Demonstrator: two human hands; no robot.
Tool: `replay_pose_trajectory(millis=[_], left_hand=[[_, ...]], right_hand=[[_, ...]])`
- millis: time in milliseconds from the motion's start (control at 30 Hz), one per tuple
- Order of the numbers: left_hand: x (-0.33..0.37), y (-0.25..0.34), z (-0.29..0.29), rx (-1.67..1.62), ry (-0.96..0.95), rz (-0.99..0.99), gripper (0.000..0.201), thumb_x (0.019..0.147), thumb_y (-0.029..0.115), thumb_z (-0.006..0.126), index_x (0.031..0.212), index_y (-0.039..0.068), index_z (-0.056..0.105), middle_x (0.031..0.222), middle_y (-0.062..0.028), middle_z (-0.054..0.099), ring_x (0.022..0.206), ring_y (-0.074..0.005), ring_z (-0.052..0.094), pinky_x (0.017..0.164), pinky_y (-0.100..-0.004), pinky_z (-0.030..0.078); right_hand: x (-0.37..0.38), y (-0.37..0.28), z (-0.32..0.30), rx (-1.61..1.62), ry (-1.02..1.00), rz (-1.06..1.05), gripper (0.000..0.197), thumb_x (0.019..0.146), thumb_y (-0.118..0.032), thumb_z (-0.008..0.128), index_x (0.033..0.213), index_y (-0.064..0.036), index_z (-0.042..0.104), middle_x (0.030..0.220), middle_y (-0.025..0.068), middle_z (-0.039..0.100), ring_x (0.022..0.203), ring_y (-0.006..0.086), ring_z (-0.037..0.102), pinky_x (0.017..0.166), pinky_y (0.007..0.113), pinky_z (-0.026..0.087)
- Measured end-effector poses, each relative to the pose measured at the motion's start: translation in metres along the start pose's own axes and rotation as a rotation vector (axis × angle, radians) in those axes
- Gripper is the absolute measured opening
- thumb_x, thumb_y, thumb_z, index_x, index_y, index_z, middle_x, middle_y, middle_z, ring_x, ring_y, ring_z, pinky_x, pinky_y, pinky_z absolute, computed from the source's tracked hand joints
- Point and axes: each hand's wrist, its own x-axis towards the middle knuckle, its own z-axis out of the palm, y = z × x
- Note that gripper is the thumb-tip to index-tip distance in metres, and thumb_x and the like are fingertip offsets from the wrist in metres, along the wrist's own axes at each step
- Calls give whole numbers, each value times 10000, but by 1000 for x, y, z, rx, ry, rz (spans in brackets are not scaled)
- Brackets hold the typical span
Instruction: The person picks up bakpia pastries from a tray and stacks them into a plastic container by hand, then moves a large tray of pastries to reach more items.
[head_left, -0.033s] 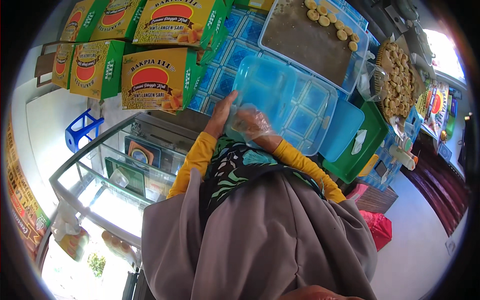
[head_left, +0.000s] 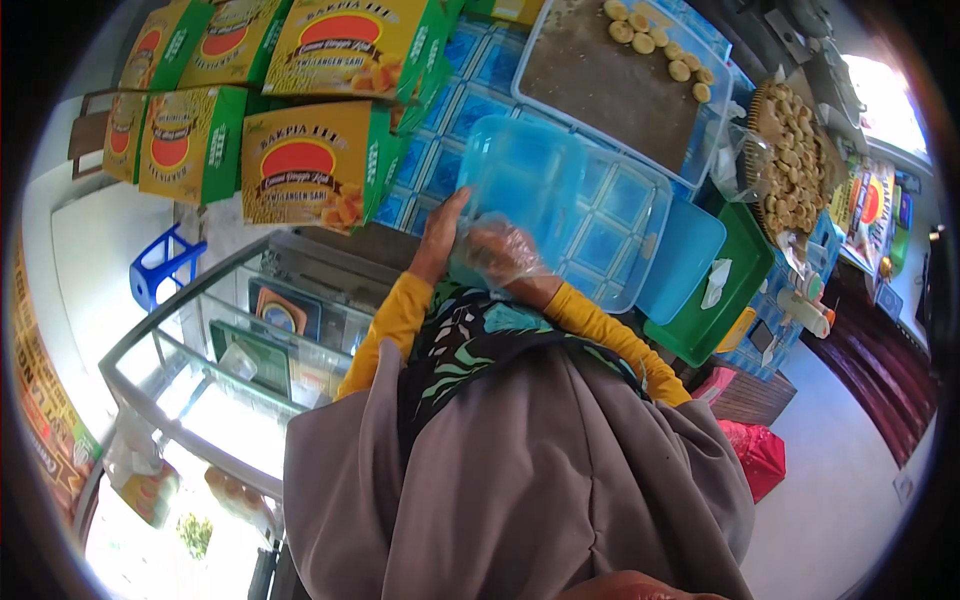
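A translucent blue plastic box (head_left: 525, 165) lies on the blue tiled-pattern table cover, overlapping the left part of a clear plastic tub (head_left: 622, 225). My left hand (head_left: 440, 232) is bare and holds the box's left edge, its fingers stretched along the side. My right hand (head_left: 508, 255) wears a thin clear plastic glove. It is bent with curled fingers at the near left corner of the box, close beside my left hand. Whatever sits in those fingers is hidden by the glove and the hand.
Behind stands a large clear-walled tray (head_left: 610, 85) with round pastries (head_left: 640, 35) at its far right. A basket heaped with pastries (head_left: 790, 160) is at the right, near a blue lid (head_left: 682, 260) and green tray (head_left: 745, 250). Boxes (head_left: 310, 165) stand left, above a glass showcase (head_left: 190, 320).
My hands and the blue box keep nearly the same place, with a very slight shift to the left. The right hand's fingers have moved a little.
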Motion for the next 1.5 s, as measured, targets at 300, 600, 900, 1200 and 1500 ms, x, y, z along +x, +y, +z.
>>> replay_pose_trajectory(millis=[300,600,900,1200,1500], left_hand=[[-23,22,19,253,-210,493,406,928,234,537,1252,-10,519,1126,-138,617,937,-224,620,797,-361,512],[-10,66,54,-185,-353,219,528,883,375,588,1255,22,458,1052,-168,630,905,-231,622,779,-361,514],[-4,86,72,-194,-290,253,526,889,384,578,1255,24,460,1042,-174,636,986,-278,625,837,-374,503],[-1,95,72,-172,-230,299,498,899,373,562,1243,23,481,1033,-181,636,966,-287,632,852,-398,499],[-2,95,67,-253,-247,237,485,922,348,546,1254,5,463,1045,-200,629,981,-301,620,881,-402,481]], right_hand=[[24,-88,-95,-140,-69,-326,279,814,-111,597,1091,-87,583,1063,124,576,981,277,580,883,389,477],[90,90,-342,-813,939,290,329,869,-235,582,1167,-95,598,1114,123,628,993,279,613,901,399,478],[119,200,-346,-794,889,509,262,845,-213,553,1035,-68,661,1022,146,674,907,297,646,822,420,491],[150,168,-323,-926,718,416,320,893,-274,488,992,-18,653,1011,239,624,915,313,619,747,466,485],[185,106,-290,-989,591,484,343,894,-322,475,884,-46,679,938,162,679,850,326,650,764,419,508]])
